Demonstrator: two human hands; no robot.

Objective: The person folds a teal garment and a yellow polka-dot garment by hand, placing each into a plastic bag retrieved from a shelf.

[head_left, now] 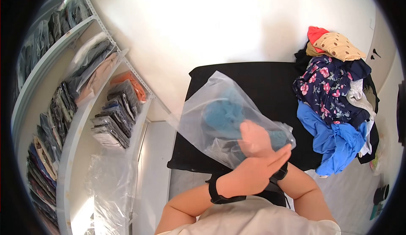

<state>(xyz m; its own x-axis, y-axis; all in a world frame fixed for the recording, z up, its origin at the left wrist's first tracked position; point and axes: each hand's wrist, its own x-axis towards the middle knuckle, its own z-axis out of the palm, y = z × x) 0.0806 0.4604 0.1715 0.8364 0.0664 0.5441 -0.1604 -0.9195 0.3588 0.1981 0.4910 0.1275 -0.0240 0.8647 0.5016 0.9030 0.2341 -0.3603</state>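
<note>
Shelves (72, 159) stand beside a black table (270, 83); hands (248, 175) cross over a plastic bag (195, 112), grip unclear.

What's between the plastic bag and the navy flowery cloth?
Only bare black tabletop lies between the plastic bag and the navy flowery cloth, in the head view.

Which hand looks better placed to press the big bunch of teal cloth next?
Probably the right hand: it looks closer to the big bunch of teal cloth in the clear bag. The left hand sits farther back and points away from that bunch.
</note>
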